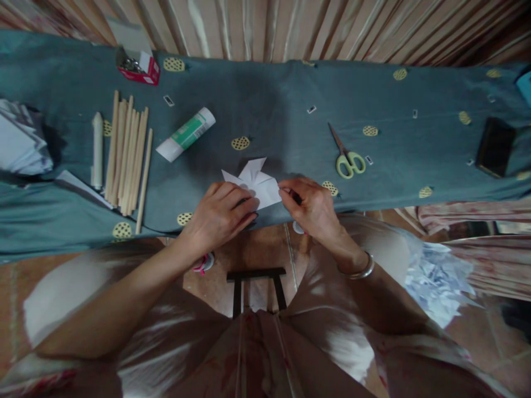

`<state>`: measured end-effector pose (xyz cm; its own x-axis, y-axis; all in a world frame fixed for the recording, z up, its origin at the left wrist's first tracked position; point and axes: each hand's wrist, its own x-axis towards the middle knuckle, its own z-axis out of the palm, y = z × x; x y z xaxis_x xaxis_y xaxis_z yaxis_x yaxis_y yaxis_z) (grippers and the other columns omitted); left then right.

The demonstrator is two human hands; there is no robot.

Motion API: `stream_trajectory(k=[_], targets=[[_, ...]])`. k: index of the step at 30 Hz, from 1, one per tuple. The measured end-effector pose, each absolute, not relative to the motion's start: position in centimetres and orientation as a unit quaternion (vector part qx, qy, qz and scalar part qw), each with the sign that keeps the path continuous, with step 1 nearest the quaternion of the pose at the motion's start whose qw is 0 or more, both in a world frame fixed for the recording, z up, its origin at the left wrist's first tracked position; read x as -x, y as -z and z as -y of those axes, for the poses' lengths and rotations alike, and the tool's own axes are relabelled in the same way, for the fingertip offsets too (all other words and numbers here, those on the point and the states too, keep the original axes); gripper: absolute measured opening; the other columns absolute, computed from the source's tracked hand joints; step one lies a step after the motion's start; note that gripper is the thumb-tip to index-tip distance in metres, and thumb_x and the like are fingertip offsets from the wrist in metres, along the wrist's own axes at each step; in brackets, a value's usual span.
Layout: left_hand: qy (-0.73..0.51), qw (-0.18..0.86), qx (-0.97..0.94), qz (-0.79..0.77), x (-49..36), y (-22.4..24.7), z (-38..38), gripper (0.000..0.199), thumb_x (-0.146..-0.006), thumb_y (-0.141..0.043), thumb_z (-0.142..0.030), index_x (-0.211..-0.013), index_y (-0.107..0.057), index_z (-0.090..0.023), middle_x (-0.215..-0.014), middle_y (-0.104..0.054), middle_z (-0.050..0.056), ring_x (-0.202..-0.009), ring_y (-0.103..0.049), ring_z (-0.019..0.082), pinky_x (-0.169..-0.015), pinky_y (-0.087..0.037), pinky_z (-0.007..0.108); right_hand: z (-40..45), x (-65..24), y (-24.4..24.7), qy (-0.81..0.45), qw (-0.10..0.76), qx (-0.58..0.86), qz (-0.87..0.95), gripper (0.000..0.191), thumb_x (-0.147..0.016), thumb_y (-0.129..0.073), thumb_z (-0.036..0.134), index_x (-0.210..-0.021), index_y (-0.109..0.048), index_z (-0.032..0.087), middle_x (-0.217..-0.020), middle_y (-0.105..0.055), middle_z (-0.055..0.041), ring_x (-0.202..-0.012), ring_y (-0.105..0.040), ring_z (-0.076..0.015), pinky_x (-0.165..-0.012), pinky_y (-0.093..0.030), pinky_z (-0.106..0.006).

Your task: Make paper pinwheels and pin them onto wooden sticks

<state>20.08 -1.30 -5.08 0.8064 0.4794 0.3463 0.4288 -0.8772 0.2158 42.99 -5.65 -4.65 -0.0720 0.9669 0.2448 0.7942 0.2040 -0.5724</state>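
Observation:
A white paper pinwheel (265, 190) with cut, pointed flaps lies near the front edge of the cloth-covered table. My left hand (222, 213) presses on its left side, fingers closed over the paper near the middle. Between thumb and forefinger, my right hand (309, 204) pinches the right corner of the pinwheel. Beyond and to the left rests a white glue stick (186, 135) with a green label. Green-handled scissors (346, 155) lie to the right with their blades pointing away from me.
Several wooden sticks (128, 155) lie at the left beside a thin whitish stick (97, 149). A red box (139, 69) of small metal pieces stands open behind them. White paper (22, 138) is stacked far left, a dark object (495, 146) sits far right, and paper scraps (440, 279) are heaped below.

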Motion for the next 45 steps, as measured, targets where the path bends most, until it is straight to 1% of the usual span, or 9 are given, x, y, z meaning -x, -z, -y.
stream_trajectory(k=[6,10,13,16,19,27,36,41,45], targets=[[-0.195,0.049,-0.951,-0.236,-20.4,5.1,1.3,0.015,-0.097,-0.054,-0.021,-0.104,-0.067,-0.019,-0.098,-0.072,0.007,-0.086,-0.063,0.021,-0.072,-0.044,0.035,5.7,-43.2,4.6,-0.150,0.281,0.603,0.731,0.017,-0.091,-0.056,0.020,-0.093,-0.072,0.019,-0.087,-0.073,-0.0056,-0.080,-0.066,-0.0205,-0.082,-0.054,-0.036],[-0.206,0.047,-0.950,-0.232,-20.4,5.0,1.4,0.016,-0.097,-0.053,-0.020,-0.100,-0.068,-0.017,-0.092,-0.072,0.007,-0.081,-0.063,0.020,-0.070,-0.044,0.034,5.8,-43.4,4.5,-0.155,0.292,0.605,0.724,0.016,-0.090,-0.057,0.020,-0.093,-0.072,0.020,-0.088,-0.073,-0.0051,-0.084,-0.067,-0.0210,-0.086,-0.053,-0.038],[-0.211,0.040,-0.948,-0.236,-20.3,5.0,1.4,0.016,-0.097,-0.052,-0.019,-0.098,-0.068,-0.016,-0.087,-0.071,0.006,-0.078,-0.063,0.019,-0.068,-0.045,0.033,5.8,-43.6,4.4,-0.171,0.305,0.599,0.720,0.017,-0.088,-0.059,0.017,-0.097,-0.073,0.021,-0.096,-0.073,-0.0053,-0.092,-0.067,-0.0217,-0.092,-0.053,-0.039],[-0.209,0.044,-0.946,-0.246,-20.2,5.0,1.5,0.017,-0.097,-0.051,-0.018,-0.099,-0.068,-0.017,-0.087,-0.071,0.006,-0.078,-0.064,0.019,-0.068,-0.046,0.033,5.8,-43.8,4.4,-0.199,0.320,0.584,0.719,0.021,-0.085,-0.062,0.017,-0.102,-0.073,0.024,-0.115,-0.069,-0.0058,-0.107,-0.065,-0.0234,-0.099,-0.051,-0.044],[-0.207,0.042,-0.946,-0.244,-20.1,4.9,1.6,0.017,-0.097,-0.051,-0.019,-0.099,-0.068,-0.017,-0.089,-0.071,0.007,-0.078,-0.064,0.019,-0.069,-0.047,0.034,5.7,-43.9,4.4,-0.242,0.331,0.560,0.720,0.022,-0.083,-0.065,0.019,-0.102,-0.074,0.026,-0.128,-0.063,-0.0055,-0.112,-0.062,-0.0238,-0.102,-0.050,-0.047],[-0.193,0.051,-0.954,-0.224,-19.9,4.6,1.8,0.018,-0.097,-0.049,-0.017,-0.095,-0.067,-0.016,-0.088,-0.071,0.007,-0.078,-0.064,0.019,-0.069,-0.047,0.034,5.4,-43.7,4.5,-0.312,0.348,0.530,0.708,0.009,-0.086,-0.068,0.025,-0.088,-0.077,0.025,-0.129,-0.062,-0.0057,-0.115,-0.062,-0.0227,-0.101,-0.051,-0.045],[-0.202,0.055,-0.953,-0.220,-20.0,4.8,2.2,0.019,-0.097,-0.049,-0.019,-0.106,-0.066,-0.016,-0.096,-0.073,0.008,-0.085,-0.065,0.020,-0.073,-0.051,0.033,4.7,-42.2,5.4,-0.243,0.329,0.543,0.733,0.011,-0.090,-0.063,0.028,-0.085,-0.073,0.024,-0.136,-0.058,-0.0050,-0.119,-0.058,-0.0242,-0.104,-0.049,-0.048],[-0.208,0.070,-0.951,-0.219,-20.0,4.9,2.4,0.024,-0.097,-0.049,-0.017,-0.117,-0.063,-0.013,-0.096,-0.073,0.009,-0.088,-0.065,0.021,-0.076,-0.053,0.034,4.5,-41.6,5.7,-0.206,0.323,0.550,0.742,0.010,-0.090,-0.063,0.028,-0.084,-0.070,0.025,-0.138,-0.055,-0.0029,-0.120,-0.056,-0.0233,-0.106,-0.048,-0.047],[-0.193,0.094,-0.952,-0.217,-20.0,5.0,2.4,0.025,-0.098,-0.048,-0.016,-0.118,-0.063,-0.015,-0.098,-0.072,0.009,-0.091,-0.064,0.021,-0.077,-0.052,0.035,4.5,-41.2,5.7,-0.193,0.306,0.564,0.742,0.011,-0.090,-0.060,0.024,-0.085,-0.070,0.028,-0.137,-0.055,-0.0004,-0.122,-0.055,-0.0230,-0.107,-0.048,-0.045]])
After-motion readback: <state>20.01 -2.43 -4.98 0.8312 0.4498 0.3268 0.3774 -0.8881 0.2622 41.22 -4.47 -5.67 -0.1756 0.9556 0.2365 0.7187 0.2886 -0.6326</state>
